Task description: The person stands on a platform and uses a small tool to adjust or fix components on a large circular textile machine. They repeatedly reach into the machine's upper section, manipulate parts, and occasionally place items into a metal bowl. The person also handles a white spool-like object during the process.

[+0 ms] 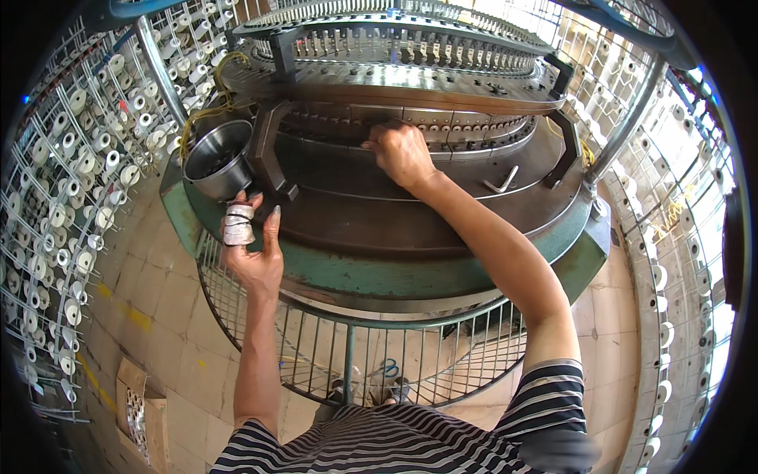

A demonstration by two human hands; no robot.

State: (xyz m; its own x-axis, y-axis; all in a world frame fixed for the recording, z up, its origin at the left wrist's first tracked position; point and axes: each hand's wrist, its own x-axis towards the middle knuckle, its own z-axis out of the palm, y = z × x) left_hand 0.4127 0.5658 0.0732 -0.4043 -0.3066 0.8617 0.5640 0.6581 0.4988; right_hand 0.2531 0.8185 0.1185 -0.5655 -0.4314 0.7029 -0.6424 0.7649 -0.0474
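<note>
A large circular knitting machine (371, 268) with a green base ring stands in front of me. My left hand (254, 249) holds a small bundle wrapped in white cloth (238, 224) over the machine's left rim, just below a steel bowl (217, 158). My right hand (400, 152) reaches to the grey cam blocks (442, 126) on the cylinder's ring, fingers curled against them; whether they pinch a small part is hidden.
An L-shaped hex key (502, 182) lies on the machine bed to the right. Creels of white yarn cones (79, 158) surround the machine on both sides. A wire guard (379, 363) rings the base. A cardboard box (138, 411) sits on the tiled floor.
</note>
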